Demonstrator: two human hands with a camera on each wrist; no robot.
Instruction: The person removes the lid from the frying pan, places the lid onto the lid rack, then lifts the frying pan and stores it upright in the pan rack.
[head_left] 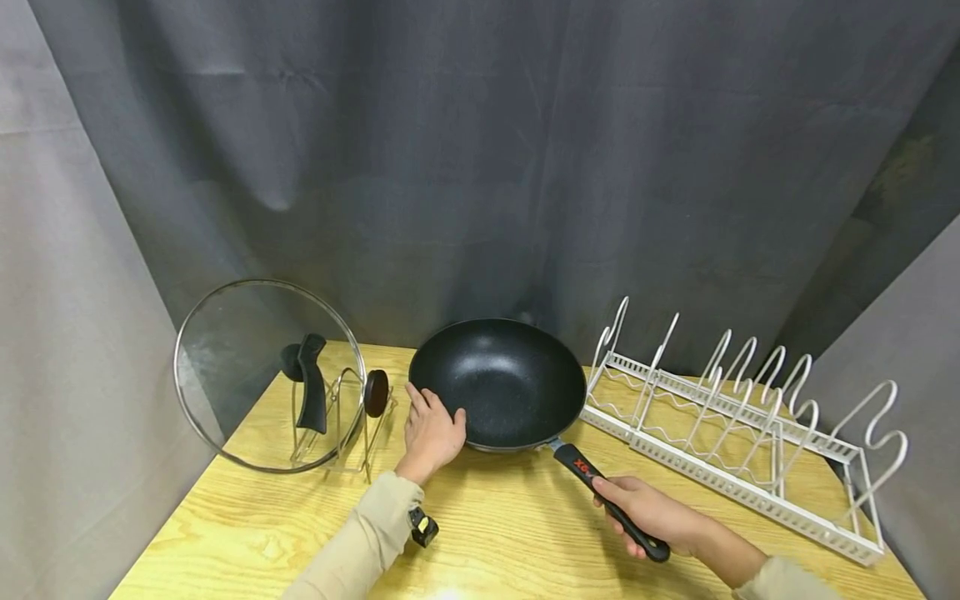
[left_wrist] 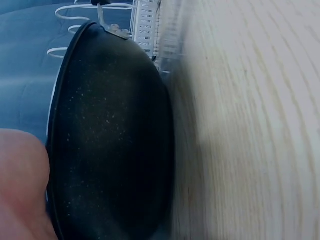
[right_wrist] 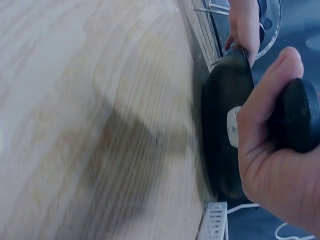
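Head view — left hand (head_left: 435,435) is pinching pan (head_left: 498,387) at eight o'clock, right hand (head_left: 651,510) gripping handle (head_left: 578,465) — uneven lifting risking a tilt.

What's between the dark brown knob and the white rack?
In the head view, the black pan is between the dark brown knob and the white rack, with the left hand at the pan's left rim.

The left hand (head_left: 435,432) extends forward, thumb apart from fingers; the right hand (head_left: 651,514) grips.
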